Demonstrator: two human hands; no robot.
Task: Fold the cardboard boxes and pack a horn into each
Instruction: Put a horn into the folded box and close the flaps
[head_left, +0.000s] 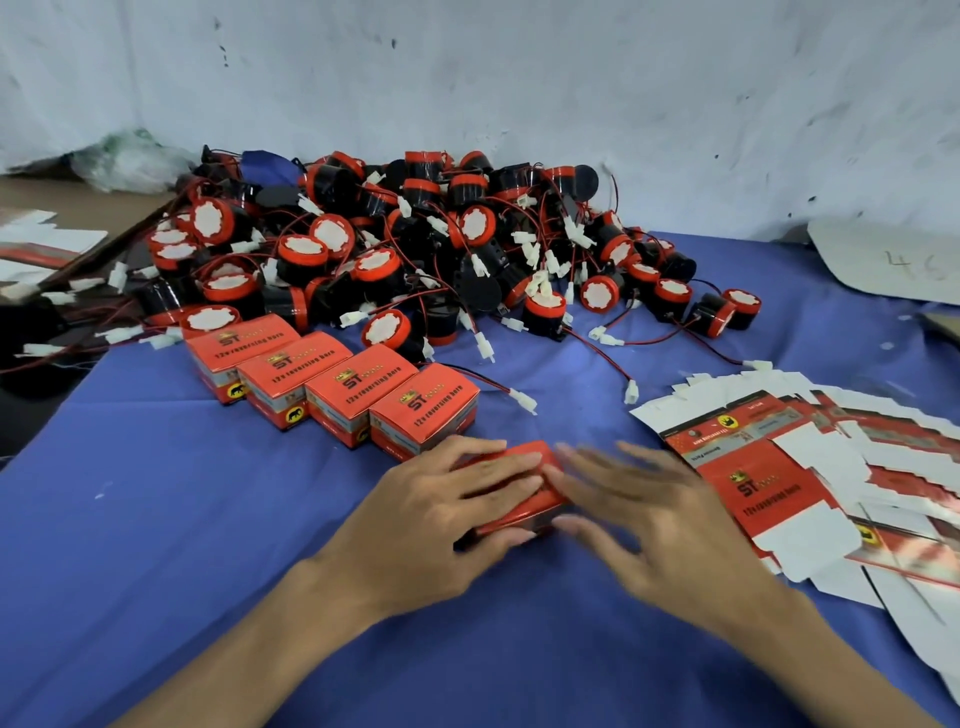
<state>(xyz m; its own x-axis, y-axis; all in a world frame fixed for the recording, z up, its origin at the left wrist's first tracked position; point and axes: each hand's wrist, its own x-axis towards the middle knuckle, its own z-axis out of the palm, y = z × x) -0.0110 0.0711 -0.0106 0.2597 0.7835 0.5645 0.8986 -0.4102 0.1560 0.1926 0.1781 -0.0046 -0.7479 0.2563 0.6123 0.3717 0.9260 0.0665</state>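
Note:
A closed red cardboard box lies on the blue cloth in the middle near me. My left hand holds it, fingers across its top and thumb against its near side. My right hand is blurred, fingers spread and straight, just right of the box. A row of several folded red boxes runs diagonally behind. A big pile of black-and-red horns with red wires and white plugs fills the back. Flat unfolded box blanks lie fanned out at the right.
A white wall stands behind the horn pile. More flat blanks lie at the far left on brown cardboard. A grey sheet rests at the back right. Loose wires with plugs trail onto the cloth between horns and blanks.

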